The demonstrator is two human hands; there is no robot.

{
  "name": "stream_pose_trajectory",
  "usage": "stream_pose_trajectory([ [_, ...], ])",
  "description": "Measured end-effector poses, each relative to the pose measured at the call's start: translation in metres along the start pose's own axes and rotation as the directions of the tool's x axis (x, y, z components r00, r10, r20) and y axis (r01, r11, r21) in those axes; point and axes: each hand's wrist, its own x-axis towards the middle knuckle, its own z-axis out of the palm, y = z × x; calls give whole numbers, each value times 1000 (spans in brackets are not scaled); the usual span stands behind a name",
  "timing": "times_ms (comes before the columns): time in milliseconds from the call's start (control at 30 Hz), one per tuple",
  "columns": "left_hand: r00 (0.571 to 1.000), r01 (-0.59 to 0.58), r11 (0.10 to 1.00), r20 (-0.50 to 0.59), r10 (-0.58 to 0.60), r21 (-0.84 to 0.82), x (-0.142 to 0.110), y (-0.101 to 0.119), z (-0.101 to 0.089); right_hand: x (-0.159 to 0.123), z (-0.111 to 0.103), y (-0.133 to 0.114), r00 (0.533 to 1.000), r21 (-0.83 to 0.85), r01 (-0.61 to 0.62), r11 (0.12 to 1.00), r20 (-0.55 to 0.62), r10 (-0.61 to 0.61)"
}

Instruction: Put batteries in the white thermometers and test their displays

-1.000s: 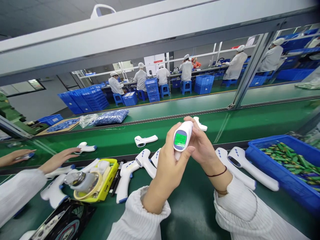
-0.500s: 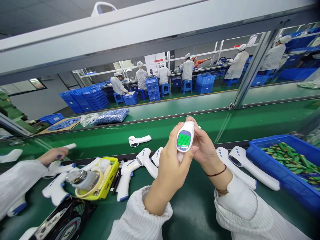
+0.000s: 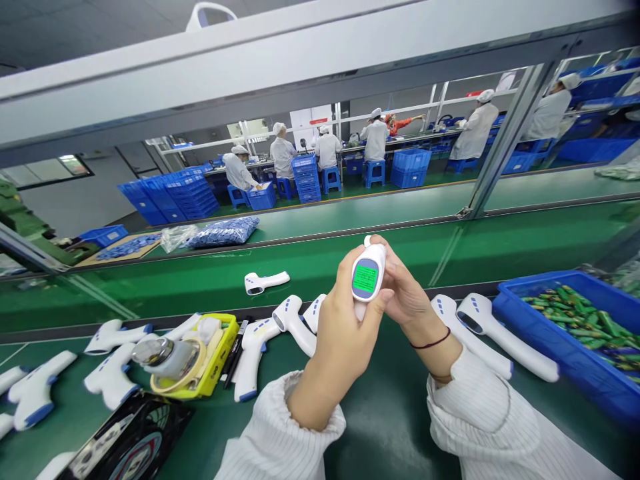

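Note:
A white infrared thermometer [image 3: 367,277] is held up over the bench, its green-lit screen facing me. My left hand [image 3: 341,320] wraps round its left side and handle. On the other side, my right hand [image 3: 406,288] is closed on the thermometer, with the thumb near the screen's lower edge. The lower handle is mostly hidden by my fingers. Behind my hands, another thermometer [image 3: 267,283] lies on the green belt. More lie to the left, such as one thermometer [image 3: 255,353], and to the right, such as another thermometer [image 3: 507,333].
At right stands a blue bin [image 3: 575,347] of green batteries. A yellow tray [image 3: 220,360] holds a glass bottle and tape, beside black pens [image 3: 234,350]. A black fan [image 3: 133,440] sits front left. Beyond the belt [image 3: 425,253], a metal post [image 3: 507,140] rises; people in white work farther back.
The thermometer on the belt has shifted left. The other person's hand and sleeve at left have gone from view. My hands have barely moved, still holding the lit thermometer.

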Motion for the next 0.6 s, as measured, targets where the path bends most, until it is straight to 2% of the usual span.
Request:
stream_pose_trajectory([
  [133,1000,6,997,4,-7,71,-2,-1,0,-1,-3,0,996,-62,42,997,83,-37],
  [267,1000,12,989,19,-15,150,-2,0,0,-1,-4,2,998,-70,40,997,60,-36],
  [333,1000,-26,985,7,25,172,-1,0,1,0,-4,1,999,-55,31,998,45,-28],
  [400,992,-107,974,-49,119,201,0,-1,2,1,-2,-1,998,-44,32,999,47,-30],
  [500,954,-221,952,-153,256,211,0,-4,3,1,4,-5,995,-87,76,993,64,-71],
  [533,949,-229,955,-174,263,189,1,-5,3,0,7,-5,993,-126,107,986,67,-99],
  [600,959,-180,980,-204,195,87,6,-8,0,-2,15,-5,982,-241,183,953,86,-167],
])
